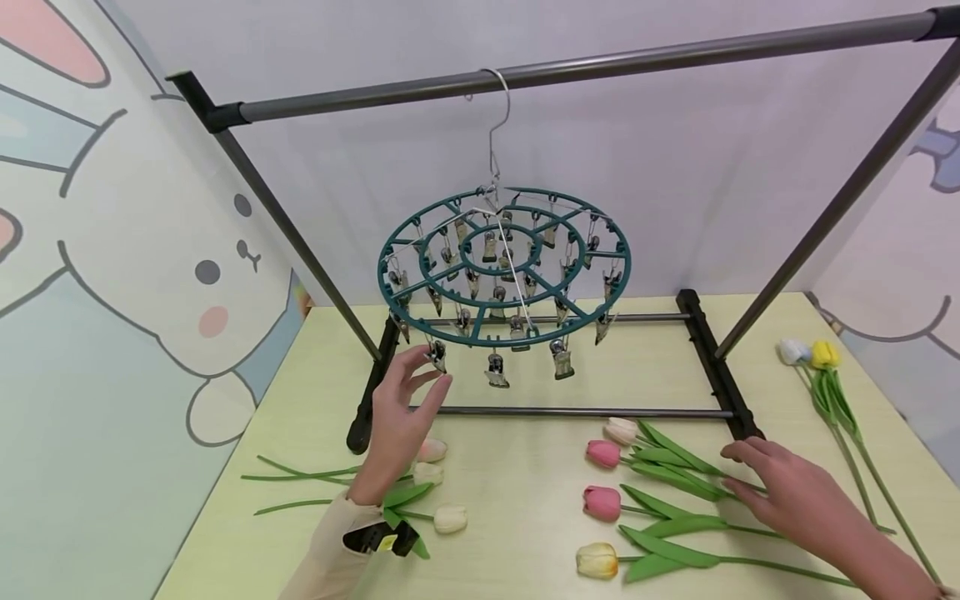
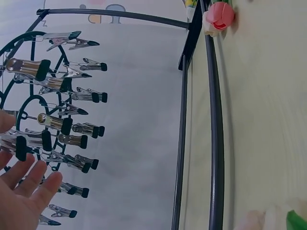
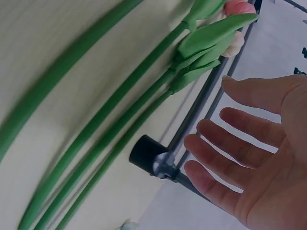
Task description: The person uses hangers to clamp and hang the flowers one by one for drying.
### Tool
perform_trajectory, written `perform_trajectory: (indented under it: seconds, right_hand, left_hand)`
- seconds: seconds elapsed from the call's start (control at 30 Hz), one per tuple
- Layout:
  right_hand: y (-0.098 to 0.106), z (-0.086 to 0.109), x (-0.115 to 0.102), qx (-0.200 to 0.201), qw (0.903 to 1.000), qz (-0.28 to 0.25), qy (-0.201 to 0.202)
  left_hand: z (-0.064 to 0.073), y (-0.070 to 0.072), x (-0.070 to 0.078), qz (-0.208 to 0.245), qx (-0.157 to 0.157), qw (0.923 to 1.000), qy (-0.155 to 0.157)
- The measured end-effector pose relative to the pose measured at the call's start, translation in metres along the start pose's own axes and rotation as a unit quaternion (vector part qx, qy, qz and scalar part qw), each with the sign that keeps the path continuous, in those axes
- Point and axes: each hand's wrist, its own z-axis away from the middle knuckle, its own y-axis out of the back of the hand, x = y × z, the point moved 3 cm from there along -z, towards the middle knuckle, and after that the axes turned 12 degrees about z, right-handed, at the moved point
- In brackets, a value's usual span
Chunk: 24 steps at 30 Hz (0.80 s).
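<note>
A round green clip hanger (image 1: 504,340) with several metal clips hangs by its wire hook from a dark rail. My left hand (image 1: 401,417) is raised at the hanger's near left edge, its fingertips beside a hanging metal clip (image 1: 437,356). Thumb and fingers stand apart around that clip, and in the left wrist view no pinch shows; whether a fingertip touches it I cannot tell. Over the stems of the right-hand tulips, my right hand (image 1: 798,492) hovers with relaxed, spread fingers (image 3: 240,139) and holds nothing. Pink tulips (image 1: 602,504) and a yellowish tulip (image 1: 597,561) lie near it.
A dark metal rack (image 1: 592,412) stands on the pale table (image 1: 525,517), its top rail (image 1: 637,62) crossing overhead. Pale tulips (image 1: 451,519) lie under my left forearm. A yellow tulip (image 1: 825,356) and a whitish-blue one (image 1: 792,351) lie at the far right.
</note>
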Motion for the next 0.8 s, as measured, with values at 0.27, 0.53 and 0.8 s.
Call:
perform_trajectory:
  seconds: [0.27,0.53,0.8]
  right_hand:
    - [-0.012,0.006,0.01,-0.046,0.9989,0.007,-0.003]
    - [-0.023,0.008,0.017,-0.107,0.9942,-0.005,-0.016]
    - [-0.031,0.013,0.021,-0.109,0.9938,-0.015,-0.019]
  left_hand:
    - [-0.005,-0.004,0.001,0.029,-0.002,0.9994,-0.019]
    - [-0.008,-0.004,0.001,0.035,0.006,0.9993,-0.007]
    - [-0.012,-0.002,-0.02,0.038,0.033,0.9975,-0.05]
